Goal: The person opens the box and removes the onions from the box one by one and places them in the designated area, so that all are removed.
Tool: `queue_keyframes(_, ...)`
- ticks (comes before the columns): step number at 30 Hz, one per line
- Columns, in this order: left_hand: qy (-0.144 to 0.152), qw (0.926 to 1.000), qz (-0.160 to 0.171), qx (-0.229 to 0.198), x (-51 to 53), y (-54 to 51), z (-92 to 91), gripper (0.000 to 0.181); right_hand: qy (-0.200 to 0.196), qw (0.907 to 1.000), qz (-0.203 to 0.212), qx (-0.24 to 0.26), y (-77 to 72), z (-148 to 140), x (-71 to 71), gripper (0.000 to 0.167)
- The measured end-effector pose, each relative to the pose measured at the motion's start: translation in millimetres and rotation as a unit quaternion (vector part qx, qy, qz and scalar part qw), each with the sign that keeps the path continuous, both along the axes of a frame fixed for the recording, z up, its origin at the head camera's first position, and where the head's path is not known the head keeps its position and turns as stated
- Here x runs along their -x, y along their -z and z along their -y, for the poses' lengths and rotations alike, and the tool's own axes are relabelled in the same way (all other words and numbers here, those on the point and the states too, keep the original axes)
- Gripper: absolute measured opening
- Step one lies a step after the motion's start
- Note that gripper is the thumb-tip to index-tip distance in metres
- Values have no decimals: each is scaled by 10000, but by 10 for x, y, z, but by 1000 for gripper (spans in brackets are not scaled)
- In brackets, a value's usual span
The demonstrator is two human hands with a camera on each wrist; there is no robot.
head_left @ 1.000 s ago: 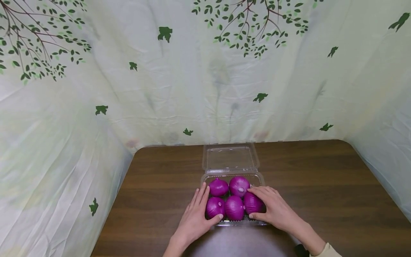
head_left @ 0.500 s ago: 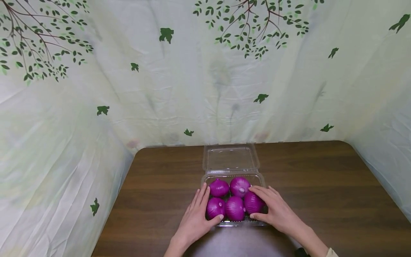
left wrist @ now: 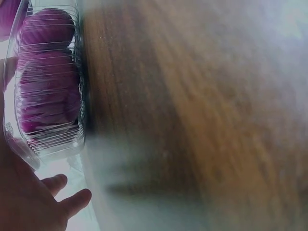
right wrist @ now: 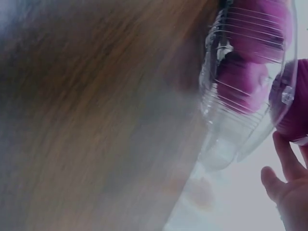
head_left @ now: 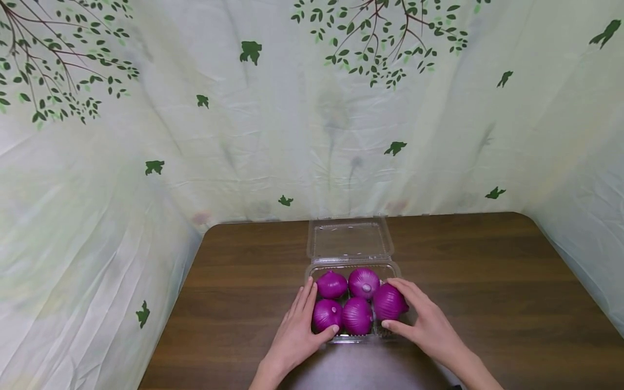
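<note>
A clear plastic clamshell container (head_left: 341, 339) stands at the table's near side, its hinged lid (head_left: 350, 240) laid back. Several purple onions (head_left: 357, 316) sit in it in two rows. My right hand (head_left: 429, 322) holds the onion (head_left: 389, 301) at the right end between thumb and fingers. In the right wrist view this held onion (right wrist: 294, 106) is raised above the container's rim. My left hand (head_left: 296, 330) rests at the container's left front corner, fingers straight along its side and thumb at the front rim. Some left fingers (left wrist: 77, 202) stick out past the container's end.
The brown wooden table (head_left: 248, 271) extends on both sides of the container. A pale curtain (head_left: 302, 135) with printed leaves and branches hangs behind the table and along its sides. A grey, shiny surface (head_left: 365, 368) lies in front of the container.
My right hand has lifted the right-end onion up and a little to the right, out of its place. The left hand and the other onions have stayed put.
</note>
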State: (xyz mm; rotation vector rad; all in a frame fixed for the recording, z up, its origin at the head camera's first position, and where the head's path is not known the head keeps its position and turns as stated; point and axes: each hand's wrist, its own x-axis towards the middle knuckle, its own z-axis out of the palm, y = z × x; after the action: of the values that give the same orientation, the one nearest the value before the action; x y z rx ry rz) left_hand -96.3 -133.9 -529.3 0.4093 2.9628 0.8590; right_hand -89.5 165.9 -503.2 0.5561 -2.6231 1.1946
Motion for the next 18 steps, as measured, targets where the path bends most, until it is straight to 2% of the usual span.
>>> queue_keyframes(6,10,10000,-13,-71,2,22,5,104,140,9992,-42,373,-47,-80,-51,78)
queue_keyframes(10,2,10000,-35,-89,1,24,6,104,264,9963,156,800,-53,-141,-73,75)
queue_keyframes(18,-2,9999,-9,-123,-6,19,4,103,1271,9773,550,1602,31,-283,-96,71)
